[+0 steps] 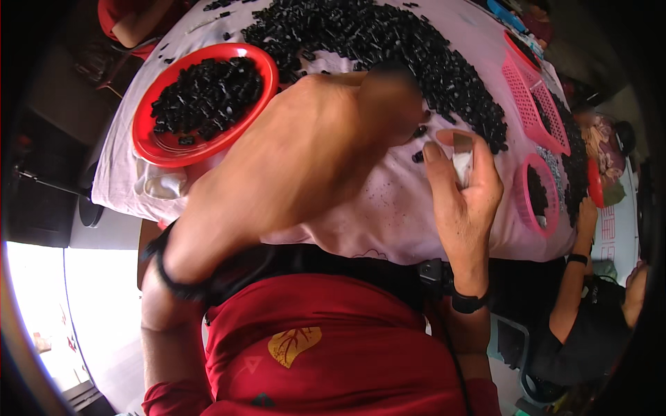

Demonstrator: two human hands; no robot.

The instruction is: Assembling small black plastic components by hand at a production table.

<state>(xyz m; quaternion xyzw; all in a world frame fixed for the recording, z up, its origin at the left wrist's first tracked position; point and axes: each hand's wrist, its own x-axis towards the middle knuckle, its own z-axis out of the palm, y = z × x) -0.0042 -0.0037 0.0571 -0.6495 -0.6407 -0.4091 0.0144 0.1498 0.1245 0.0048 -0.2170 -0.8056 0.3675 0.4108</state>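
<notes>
My left hand (pixel 298 139) reaches across the front of the table, close to the camera. Motion smears its fingertips, so what they hold, if anything, cannot be made out. My right hand (pixel 468 191) is raised over the table edge, its thumb and fingers curled around a small metal blade (pixel 461 143) with a white wrapped grip (pixel 463 166). A few loose black pieces lie between the two hands. Beyond them spreads a big heap of small black tube-like pieces (pixel 444 69). Left of my left hand, a red plate (pixel 137 128) holds a mound of similar pieces (pixel 208 97).
A pale pink cloth (pixel 374 236) covers the table. Along the right side stand a pink rectangular basket (pixel 520 90) and a round pink basket (pixel 525 208). One person (pixel 590 319) sits at the right, and another in red (pixel 132 24) at the far left.
</notes>
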